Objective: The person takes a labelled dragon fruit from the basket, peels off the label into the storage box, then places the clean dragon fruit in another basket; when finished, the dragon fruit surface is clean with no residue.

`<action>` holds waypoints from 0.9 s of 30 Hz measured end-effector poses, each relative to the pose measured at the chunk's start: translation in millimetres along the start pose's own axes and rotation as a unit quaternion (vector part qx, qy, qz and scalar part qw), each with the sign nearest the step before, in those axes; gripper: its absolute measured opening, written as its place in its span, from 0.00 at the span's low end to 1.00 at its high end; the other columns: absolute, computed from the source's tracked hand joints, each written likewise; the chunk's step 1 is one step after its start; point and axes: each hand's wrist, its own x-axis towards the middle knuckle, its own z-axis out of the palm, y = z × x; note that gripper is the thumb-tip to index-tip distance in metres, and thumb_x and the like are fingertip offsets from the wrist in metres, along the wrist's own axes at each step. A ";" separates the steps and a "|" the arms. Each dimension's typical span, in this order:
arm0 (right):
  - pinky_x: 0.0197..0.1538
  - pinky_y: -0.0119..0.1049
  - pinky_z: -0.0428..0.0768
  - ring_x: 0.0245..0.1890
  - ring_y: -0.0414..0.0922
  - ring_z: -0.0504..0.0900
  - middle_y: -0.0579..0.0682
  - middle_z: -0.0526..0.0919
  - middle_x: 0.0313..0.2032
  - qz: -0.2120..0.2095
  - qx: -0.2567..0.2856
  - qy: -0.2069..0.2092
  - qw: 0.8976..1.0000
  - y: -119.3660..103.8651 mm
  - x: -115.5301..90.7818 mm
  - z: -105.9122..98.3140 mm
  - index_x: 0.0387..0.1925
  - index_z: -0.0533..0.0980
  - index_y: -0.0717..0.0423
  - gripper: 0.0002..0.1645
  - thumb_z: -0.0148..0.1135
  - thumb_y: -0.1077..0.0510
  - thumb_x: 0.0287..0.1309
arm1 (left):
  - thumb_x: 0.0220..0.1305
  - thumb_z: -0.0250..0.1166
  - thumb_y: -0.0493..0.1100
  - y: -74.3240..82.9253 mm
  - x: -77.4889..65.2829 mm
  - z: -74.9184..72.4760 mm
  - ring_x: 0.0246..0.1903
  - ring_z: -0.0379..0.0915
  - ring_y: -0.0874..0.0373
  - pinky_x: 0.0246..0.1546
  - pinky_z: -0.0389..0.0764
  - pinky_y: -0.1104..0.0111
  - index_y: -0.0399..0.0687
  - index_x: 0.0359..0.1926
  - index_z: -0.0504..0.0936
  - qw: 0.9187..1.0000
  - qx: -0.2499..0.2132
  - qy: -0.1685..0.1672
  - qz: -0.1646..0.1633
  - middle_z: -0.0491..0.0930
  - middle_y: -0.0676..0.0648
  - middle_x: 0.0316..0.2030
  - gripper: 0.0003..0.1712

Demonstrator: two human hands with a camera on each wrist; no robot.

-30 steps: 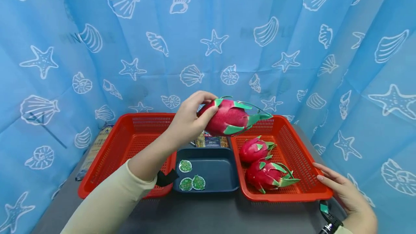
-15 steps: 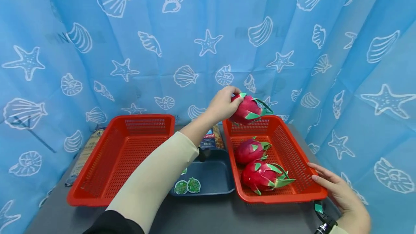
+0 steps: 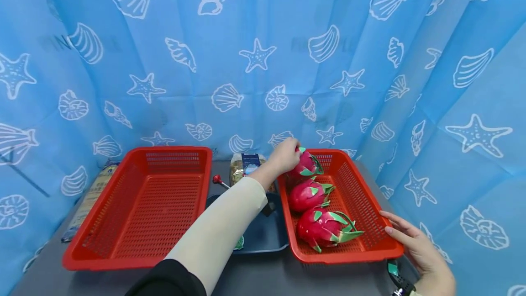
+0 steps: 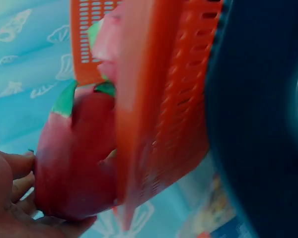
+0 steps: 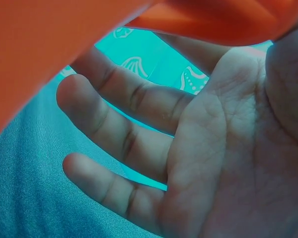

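Note:
My left hand [image 3: 286, 155] grips the blunt end of a pink dragon fruit [image 3: 306, 163] at the back left of the right red basket [image 3: 349, 256]. In the left wrist view, its fingers curl round that dragon fruit [image 4: 74, 158], right at the basket rim. A second dragon fruit [image 3: 307, 194] and a third dragon fruit [image 3: 322, 228] lie in front of it in the basket, green tips pointing right. My right hand [image 3: 421, 245] rests at the basket's right rim, thumb and forefinger touching it; the right wrist view shows its other fingers [image 5: 144, 153] loosely extended below the rim.
Another red basket [image 3: 137, 264] stands at the left. Between the baskets sits a dark tray [image 3: 267, 236], partly hidden by my left sleeve, with a green round sticker [image 3: 240, 243] showing. Behind are a food packet [image 3: 242, 164] and a red lollipop [image 3: 217, 179]. A long packet [image 3: 92, 195] lies far left.
My left hand has carried the dragon fruit rightward and down, from above the tray into the back of the right basket. My right hand stays at the rim. The view has shifted somewhat rightward.

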 end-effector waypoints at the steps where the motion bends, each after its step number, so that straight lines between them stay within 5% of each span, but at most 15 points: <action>1: 0.45 0.40 0.86 0.48 0.39 0.86 0.31 0.82 0.51 0.001 -0.001 0.002 1.000 0.1 -0.3 0.4 0.61 0.79 0.28 0.27 0.50 0.64 0.78 | 0.78 0.57 0.43 -1.1 0.1 2.8 0.50 0.75 0.55 0.53 0.79 0.64 0.42 0.58 0.79 1.000 -0.003 -0.007 -0.004 0.77 0.45 0.52 0.15; 8: 0.44 0.40 0.86 0.46 0.40 0.86 0.33 0.83 0.50 0.004 -0.021 0.017 1.000 -7.0 -0.6 1.0 0.61 0.79 0.29 0.26 0.51 0.64 0.77 | 0.79 0.56 0.47 2.4 1.4 8.3 0.57 0.74 0.54 0.56 0.79 0.62 0.45 0.65 0.77 0.999 0.008 -0.033 -0.031 0.77 0.45 0.58 0.20; 15: 0.47 0.34 0.82 0.48 0.28 0.80 0.26 0.78 0.51 0.059 -0.131 0.044 0.989 -35.6 -18.7 0.4 0.72 0.70 0.39 0.24 0.51 0.53 0.79 | 0.79 0.56 0.48 -1.8 -6.4 -10.7 0.63 0.72 0.53 0.62 0.74 0.62 0.43 0.70 0.74 0.998 0.002 -0.064 0.004 0.76 0.44 0.64 0.25; 19: 0.45 0.32 0.81 0.43 0.20 0.75 0.47 0.76 0.60 0.078 -0.253 0.084 0.961 -62.0 -28.0 0.7 0.78 0.60 0.50 0.35 0.49 0.42 0.78 | 0.79 0.56 0.47 -2.4 -7.6 -41.3 0.67 0.68 0.51 0.66 0.70 0.60 0.43 0.72 0.72 0.998 -0.003 -0.050 0.029 0.73 0.43 0.67 0.26; 23: 0.40 0.32 0.78 0.39 0.18 0.69 0.69 0.67 0.65 0.067 -0.339 0.116 0.931 -85.9 -30.7 7.7 0.79 0.56 0.60 0.43 0.48 0.38 0.77 | 0.78 0.56 0.45 -7.5 -4.8 -84.6 0.66 0.68 0.50 0.67 0.69 0.59 0.41 0.72 0.70 0.999 0.009 0.005 0.048 0.73 0.41 0.66 0.27; 27: 0.40 0.42 0.77 0.48 0.40 0.76 0.71 0.68 0.64 0.024 -0.387 0.132 0.912 -105.1 -22.9 28.0 0.77 0.58 0.64 0.42 0.47 0.38 0.78 | 0.77 0.57 0.43 -25.3 -11.7 -136.8 0.66 0.68 0.48 0.68 0.67 0.57 0.40 0.72 0.69 0.997 0.026 0.062 0.049 0.72 0.40 0.66 0.27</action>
